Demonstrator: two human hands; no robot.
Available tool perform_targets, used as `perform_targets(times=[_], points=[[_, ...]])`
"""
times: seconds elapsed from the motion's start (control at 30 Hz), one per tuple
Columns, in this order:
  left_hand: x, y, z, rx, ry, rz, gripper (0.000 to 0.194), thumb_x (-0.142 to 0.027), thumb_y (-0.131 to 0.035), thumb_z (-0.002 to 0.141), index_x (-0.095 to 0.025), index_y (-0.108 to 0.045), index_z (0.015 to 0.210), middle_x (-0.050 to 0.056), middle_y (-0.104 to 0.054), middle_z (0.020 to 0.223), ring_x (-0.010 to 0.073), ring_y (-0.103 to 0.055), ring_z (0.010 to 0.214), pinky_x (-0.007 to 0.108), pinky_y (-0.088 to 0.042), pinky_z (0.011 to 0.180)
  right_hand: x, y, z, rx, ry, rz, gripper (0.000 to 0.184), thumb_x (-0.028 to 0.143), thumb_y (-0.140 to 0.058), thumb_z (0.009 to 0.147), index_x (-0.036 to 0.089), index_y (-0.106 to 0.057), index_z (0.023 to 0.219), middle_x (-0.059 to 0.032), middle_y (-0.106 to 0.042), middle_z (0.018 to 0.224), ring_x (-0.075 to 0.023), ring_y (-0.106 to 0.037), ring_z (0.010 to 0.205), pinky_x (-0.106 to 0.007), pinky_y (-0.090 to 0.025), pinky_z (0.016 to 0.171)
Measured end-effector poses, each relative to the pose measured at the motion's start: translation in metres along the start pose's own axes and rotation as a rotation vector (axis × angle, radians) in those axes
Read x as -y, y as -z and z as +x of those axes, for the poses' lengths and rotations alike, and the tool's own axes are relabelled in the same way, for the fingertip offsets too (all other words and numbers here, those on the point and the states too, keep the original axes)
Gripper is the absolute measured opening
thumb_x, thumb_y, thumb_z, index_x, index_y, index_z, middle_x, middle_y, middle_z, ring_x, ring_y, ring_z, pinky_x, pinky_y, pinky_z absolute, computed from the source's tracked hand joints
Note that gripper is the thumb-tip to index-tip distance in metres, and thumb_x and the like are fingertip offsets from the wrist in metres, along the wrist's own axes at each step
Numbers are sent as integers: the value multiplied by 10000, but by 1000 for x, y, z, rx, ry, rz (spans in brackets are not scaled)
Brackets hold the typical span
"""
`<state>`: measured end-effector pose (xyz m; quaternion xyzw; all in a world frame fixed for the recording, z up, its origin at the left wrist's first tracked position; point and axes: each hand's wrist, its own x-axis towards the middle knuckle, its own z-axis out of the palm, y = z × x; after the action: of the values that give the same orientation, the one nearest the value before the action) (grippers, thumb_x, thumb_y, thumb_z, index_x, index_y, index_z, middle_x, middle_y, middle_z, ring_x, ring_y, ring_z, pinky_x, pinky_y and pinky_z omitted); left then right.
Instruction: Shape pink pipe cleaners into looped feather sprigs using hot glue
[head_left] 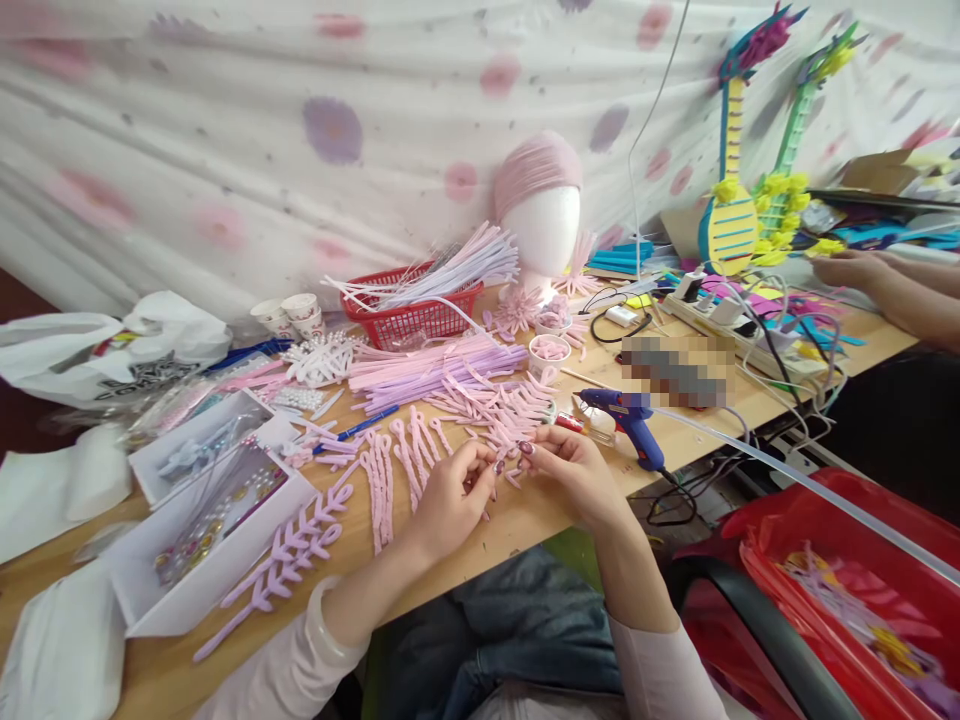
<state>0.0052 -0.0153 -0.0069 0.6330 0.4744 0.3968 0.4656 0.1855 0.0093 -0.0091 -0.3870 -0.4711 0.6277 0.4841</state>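
Observation:
My left hand (459,492) and my right hand (574,468) meet above the table's front edge, fingers pinched on a small pink pipe cleaner (512,455) piece between them. Fingertips cover much of it. Just behind lie pink pipe cleaner sprigs (517,405) with short side leaves. Left of my left hand are twisted pink pipe cleaner strips (377,490) and looped ones (414,450). Further left rest lilac leafy sprigs (289,550). A blue glue gun (630,420) stands to the right of my right hand.
A red basket (412,322) of pipe cleaners and a white foam head (546,225) stand behind. White boxes (206,530) of beads sit left. At right are a power strip (720,320), cables, a red bin bag (840,560) and another person's arm (892,285).

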Motion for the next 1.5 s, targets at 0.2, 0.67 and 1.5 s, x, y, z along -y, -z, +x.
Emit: perform_targets(times=[0.2,0.67,1.5], points=[[0,0,0,-6,4,-10,89,-266,-495,866,-200,-550,892,-43,-523,617,110,-515,511,200,-478,447,0,-1,1,22,-7,-25,353,464,-795,665,171,-664,811,-23,-715,658,-134,-632,569,-255,-504,610],[0,-1,-1,-24,-3,-10,96,-284,-523,855,-200,-549,893,-37,-548,615,107,-519,476,207,-465,453,1,-5,1,-39,8,-39,365,495,-812,620,174,-664,713,-28,-714,607,-128,-615,512,-254,-498,544],[-2,0,-2,-58,-65,40,74,-265,-493,882,-203,-530,866,-49,-533,622,105,-566,480,211,-473,481,0,-6,-2,-71,27,-60,300,442,-797,667,179,-658,703,-11,-690,580,-125,-605,510,-247,-473,545]])
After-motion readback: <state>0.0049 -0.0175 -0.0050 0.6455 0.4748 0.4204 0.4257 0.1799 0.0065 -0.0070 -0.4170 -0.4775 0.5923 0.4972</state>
